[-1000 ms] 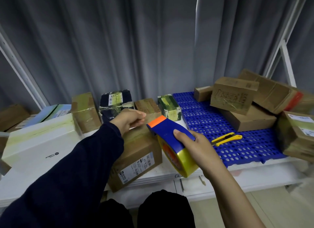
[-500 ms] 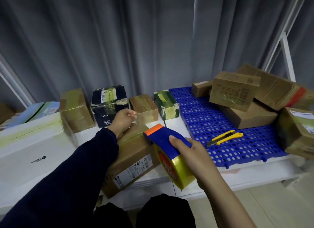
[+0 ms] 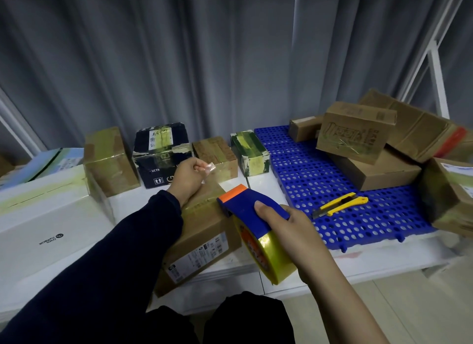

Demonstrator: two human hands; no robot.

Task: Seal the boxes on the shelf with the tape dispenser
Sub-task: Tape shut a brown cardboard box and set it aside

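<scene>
Grey curtains behind; white shelf (image 3: 263,187) in front, part covered by a blue perforated mat (image 3: 304,169).

Item 1: brown box (image 3: 202,231), skewed at the shelf's front edge, label side facing the person. Likely light, stiff cardboard that could slide on the smooth shelf; best pinned from above.

Item 2: tape dispenser (image 3: 245,203), blue with an orange nose and a yellow roll, held just above the box's right side. Rigid plastic, probably light; take it by the blue body.

Item 3: tape end (image 3: 210,168), thin and sticky.

Left hand (image 3: 188,176): sleeved forearm laid across the box top, fingers pinching the tape end above the far edge.

Right hand (image 3: 289,231): fingers wrapped around the dispenser, thumb on top.

Also present: yellow utility knife (image 3: 337,205) on the mat; taped boxes (image 3: 110,162) along the back.
</scene>
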